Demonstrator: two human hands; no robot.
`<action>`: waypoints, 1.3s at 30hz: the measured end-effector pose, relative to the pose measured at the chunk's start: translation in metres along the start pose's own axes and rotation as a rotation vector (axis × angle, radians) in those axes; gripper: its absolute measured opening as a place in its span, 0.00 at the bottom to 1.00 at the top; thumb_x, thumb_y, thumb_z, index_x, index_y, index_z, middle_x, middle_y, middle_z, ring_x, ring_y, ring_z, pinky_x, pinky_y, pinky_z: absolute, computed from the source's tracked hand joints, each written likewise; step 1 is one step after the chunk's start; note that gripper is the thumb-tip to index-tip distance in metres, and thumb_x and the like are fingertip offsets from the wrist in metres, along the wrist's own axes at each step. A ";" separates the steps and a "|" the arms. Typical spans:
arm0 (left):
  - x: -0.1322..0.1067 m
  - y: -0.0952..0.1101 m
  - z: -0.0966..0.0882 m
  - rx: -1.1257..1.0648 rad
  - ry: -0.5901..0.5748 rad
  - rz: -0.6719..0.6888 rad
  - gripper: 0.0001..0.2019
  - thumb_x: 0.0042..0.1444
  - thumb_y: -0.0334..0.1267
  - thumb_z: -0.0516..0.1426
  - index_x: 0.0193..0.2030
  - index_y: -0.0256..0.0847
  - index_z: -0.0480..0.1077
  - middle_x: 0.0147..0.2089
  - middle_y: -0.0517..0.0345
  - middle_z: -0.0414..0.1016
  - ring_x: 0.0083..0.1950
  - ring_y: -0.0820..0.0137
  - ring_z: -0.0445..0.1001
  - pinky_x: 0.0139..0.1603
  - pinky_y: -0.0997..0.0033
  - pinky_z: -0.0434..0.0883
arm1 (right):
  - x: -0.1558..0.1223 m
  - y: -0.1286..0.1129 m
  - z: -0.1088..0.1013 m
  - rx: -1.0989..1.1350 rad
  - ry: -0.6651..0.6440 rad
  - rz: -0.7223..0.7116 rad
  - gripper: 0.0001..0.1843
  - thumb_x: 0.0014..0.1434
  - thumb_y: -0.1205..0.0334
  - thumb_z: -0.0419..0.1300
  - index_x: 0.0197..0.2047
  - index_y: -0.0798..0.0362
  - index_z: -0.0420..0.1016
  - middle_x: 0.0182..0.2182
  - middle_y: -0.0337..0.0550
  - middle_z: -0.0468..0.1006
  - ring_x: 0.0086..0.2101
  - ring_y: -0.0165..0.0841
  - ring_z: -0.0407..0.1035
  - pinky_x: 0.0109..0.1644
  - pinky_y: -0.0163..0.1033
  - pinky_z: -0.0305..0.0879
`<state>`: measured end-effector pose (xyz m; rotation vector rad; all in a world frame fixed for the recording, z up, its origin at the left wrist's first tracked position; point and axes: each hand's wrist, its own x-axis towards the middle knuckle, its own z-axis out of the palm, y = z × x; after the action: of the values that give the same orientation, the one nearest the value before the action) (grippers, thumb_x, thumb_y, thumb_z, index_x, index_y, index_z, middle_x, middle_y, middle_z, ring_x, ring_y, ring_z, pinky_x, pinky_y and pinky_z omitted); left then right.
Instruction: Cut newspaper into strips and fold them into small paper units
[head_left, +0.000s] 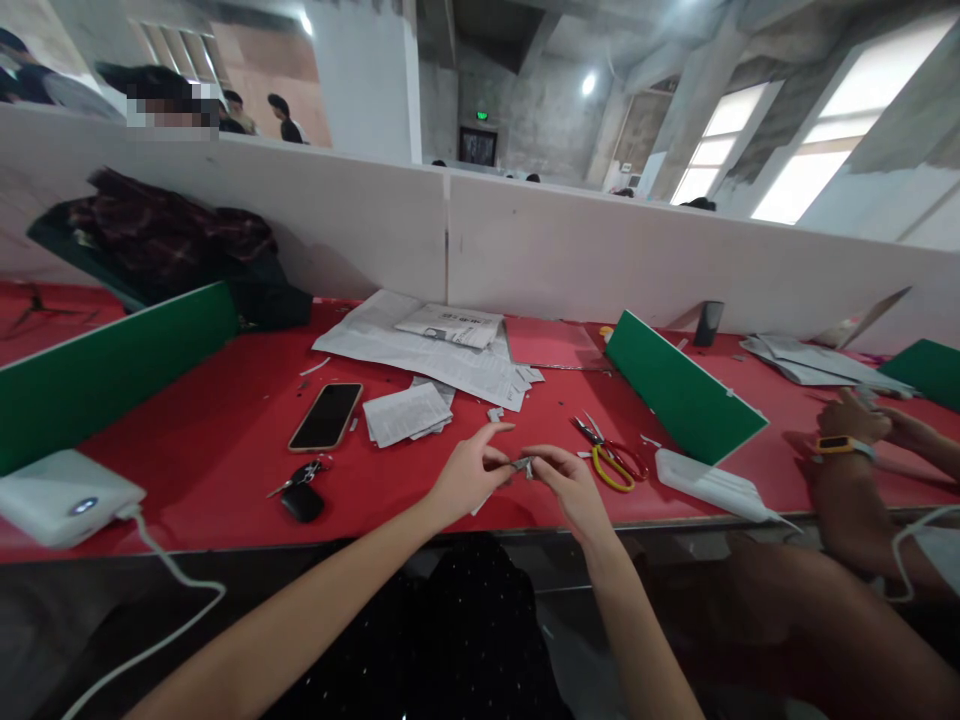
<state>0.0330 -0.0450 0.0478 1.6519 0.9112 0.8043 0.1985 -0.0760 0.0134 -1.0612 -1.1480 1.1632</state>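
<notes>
Just over the front of the red table, my left hand [469, 472] and my right hand [568, 485] meet at the fingertips. Between them is a small folded piece of newspaper [528, 466], pinched from both sides; its exact shape is too small to make out. The left index finger sticks out above it. Beyond my hands lies a little paper scrap [495, 414], and a stack of cut newspaper pieces [409, 414] rests to the left. Scissors with yellow and red handles [613, 468] lie to the right of my right hand.
Large newspaper sheets [397, 345] lie at the back near a clear red-looking sheet [555, 343]. On the left are a phone [326, 417], keys with a black fob [302, 500] and a white power box [71, 497]. A green divider [679, 385] separates a co-worker's hands [855, 420] at right.
</notes>
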 end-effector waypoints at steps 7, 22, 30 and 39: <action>0.002 -0.001 0.001 -0.245 -0.108 -0.095 0.31 0.42 0.27 0.60 0.55 0.36 0.57 0.36 0.49 0.78 0.39 0.66 0.76 0.43 0.64 0.69 | -0.002 -0.005 -0.002 -0.251 0.043 -0.117 0.10 0.51 0.59 0.61 0.36 0.53 0.75 0.31 0.44 0.78 0.33 0.34 0.72 0.40 0.40 0.68; -0.001 0.001 0.002 -0.104 -0.039 -0.011 0.26 0.45 0.28 0.59 0.54 0.38 0.60 0.37 0.50 0.78 0.40 0.66 0.76 0.44 0.65 0.69 | -0.003 -0.012 0.003 -0.402 -0.026 -0.197 0.05 0.49 0.66 0.60 0.32 0.54 0.72 0.29 0.43 0.77 0.32 0.34 0.72 0.40 0.40 0.68; -0.004 -0.002 0.003 0.075 -0.043 0.075 0.25 0.50 0.29 0.55 0.57 0.42 0.60 0.36 0.54 0.78 0.39 0.68 0.75 0.45 0.67 0.69 | -0.002 -0.011 0.004 -0.376 -0.030 -0.186 0.05 0.48 0.64 0.61 0.31 0.54 0.72 0.28 0.42 0.76 0.30 0.33 0.71 0.36 0.38 0.68; -0.003 0.000 0.002 -0.009 -0.063 0.030 0.25 0.51 0.29 0.54 0.57 0.39 0.59 0.33 0.53 0.78 0.35 0.68 0.75 0.40 0.67 0.70 | 0.000 -0.010 0.001 -0.253 -0.061 -0.068 0.11 0.45 0.59 0.65 0.31 0.54 0.71 0.27 0.42 0.77 0.30 0.35 0.72 0.36 0.40 0.69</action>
<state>0.0332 -0.0485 0.0473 1.6771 0.8395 0.7712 0.1983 -0.0774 0.0238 -1.1746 -1.3959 1.0214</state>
